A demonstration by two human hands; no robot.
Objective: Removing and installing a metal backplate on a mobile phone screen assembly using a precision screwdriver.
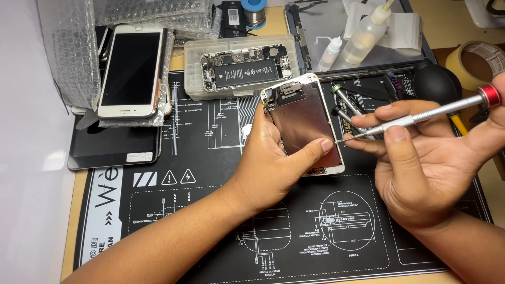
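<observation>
Head view is looking down on a black repair mat [158, 221] printed with white diagrams. At the far left, a white smartphone [131, 71] is lying face up on bubble wrap [68, 47], with a dark glass panel [113, 147] resting below it. Further along, a clear plastic box [239, 68] is carrying an opened phone body [244, 69], its battery and boards showing.

Near the middle, the person's left hand [268, 163] is gripping a white-framed phone screen assembly [305, 123], back side up, tilted off the mat, with the fingers wrapping behind it and the thumb pressing across the metal back plate near the right edge. The right hand [421, 168] is pinching a slim silver screwdriver with a red cap [421, 117] between thumb and fingers, its fine tip sitting just beside the left thumb at the assembly's right edge. Whether the tip is seated in a screw cannot be told.

To do this well, it seems wise to be keeping the assembly steady against the palm, holding the driver square to the screw head, and pressing lightly while turning, since a slip could be scratching the plate or nicking a flex cable.

Behind the right hand, spare screwdrivers [347, 105] are lying on the mat; two squeeze bottles [363, 34] are standing on a tray, and a black rubber blower [434, 81] and a roll of tape [476, 63] are sitting at the far right.
</observation>
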